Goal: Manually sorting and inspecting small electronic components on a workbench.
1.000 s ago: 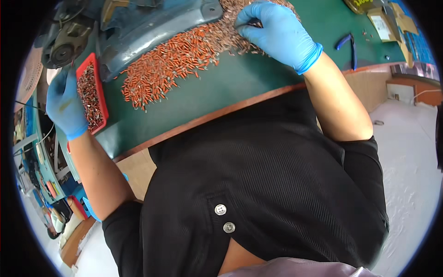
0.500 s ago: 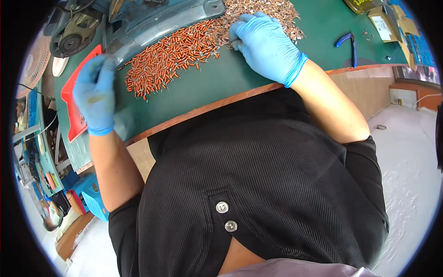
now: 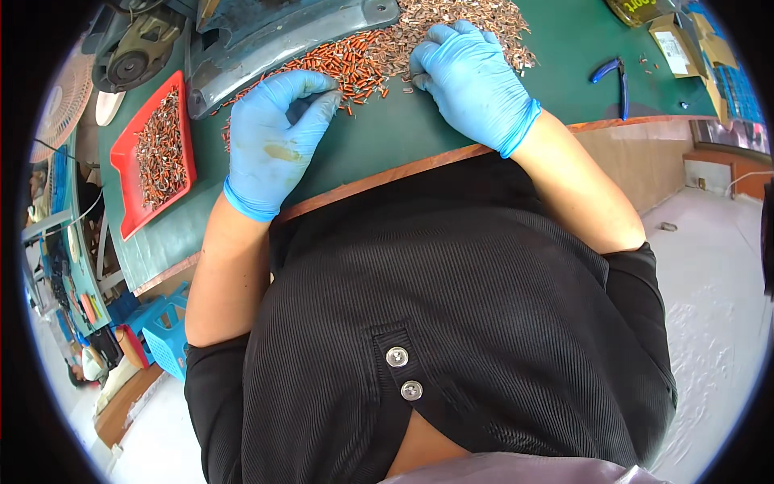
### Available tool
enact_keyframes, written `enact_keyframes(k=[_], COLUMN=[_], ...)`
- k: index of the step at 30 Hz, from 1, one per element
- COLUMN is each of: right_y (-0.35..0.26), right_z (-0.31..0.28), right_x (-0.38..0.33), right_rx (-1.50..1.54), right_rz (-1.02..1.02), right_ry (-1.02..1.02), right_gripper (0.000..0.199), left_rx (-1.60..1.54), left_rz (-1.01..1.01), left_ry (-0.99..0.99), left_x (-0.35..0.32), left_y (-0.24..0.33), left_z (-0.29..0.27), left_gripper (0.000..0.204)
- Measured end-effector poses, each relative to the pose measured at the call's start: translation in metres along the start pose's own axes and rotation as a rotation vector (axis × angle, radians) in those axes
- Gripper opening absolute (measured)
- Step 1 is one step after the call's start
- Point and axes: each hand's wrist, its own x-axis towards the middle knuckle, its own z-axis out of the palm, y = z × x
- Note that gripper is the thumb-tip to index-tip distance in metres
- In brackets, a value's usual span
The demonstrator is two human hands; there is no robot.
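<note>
My left hand [image 3: 272, 141], in a stained blue glove, is over the near side of a heap of small orange cylindrical parts with metal ends [image 3: 355, 68]. Its thumb and forefinger come together at the tips; anything between them is too small to make out. At the edge of a heap of small copper-coloured metal pieces [image 3: 403, 36] is my right hand [image 3: 476, 81], also gloved in blue. Its fingers are curled with the thumb drawn in, and the fingertips are partly hidden. A red tray [image 3: 129, 198] to the left holds many orange parts with metal ends.
A grey metal machine base [image 3: 282, 40] stands behind the orange heap, with a dark motor-like unit [image 3: 129, 64] to its left. Blue-handled pliers [image 3: 622, 89] lie on the green table [image 3: 556, 73] at right, near an open cardboard box [image 3: 677, 52]. The wooden table edge [image 3: 387, 173] runs before me.
My left hand has moved right, from over the red tray to the orange heap, uncovering the tray's contents. My right hand has stayed almost in place by the copper-coloured pieces.
</note>
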Motion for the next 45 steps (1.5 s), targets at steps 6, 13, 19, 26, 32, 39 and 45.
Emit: enact_keyframes(k=[6,13,19,26,32,39,45], right_y=[0.001,-0.015,-0.018,-0.039,-0.041,-0.044,-0.046], right_z=[-0.006,-0.005,-0.010,-0.025,-0.034,-0.033,-0.036], right_x=[0.002,0.004,0.001,-0.001,-0.001,-0.002,-0.002], right_rx=[0.277,0.099,0.742,1.040,0.874,1.042,1.280], right_rz=[-0.013,0.006,0.169,0.305,0.178,0.193,0.411], right_ry=[-0.025,-0.030,0.033,0.015,0.080,0.040,-0.031], right_gripper=[0.009,0.010,0.013,0.013,0.015,0.015,0.010], left_rx=[-0.039,0.025,-0.172,-0.579,-0.375,-0.369,-0.748], left_rz=[-0.027,0.051,-0.112,-0.264,-0.185,-0.160,-0.273], left_ry=[0.003,0.008,-0.002,-0.094,-0.128,-0.086,-0.048], left_x=[-0.002,-0.001,0.000,-0.005,-0.006,-0.012,-0.014], left_y=[0.003,0.006,0.013,0.017,0.022,0.019,0.013], left_z=[0.005,0.011,0.021,0.017,0.007,0.008,0.007], left_gripper=[0.014,0.015,0.017,0.018,0.015,0.015,0.016])
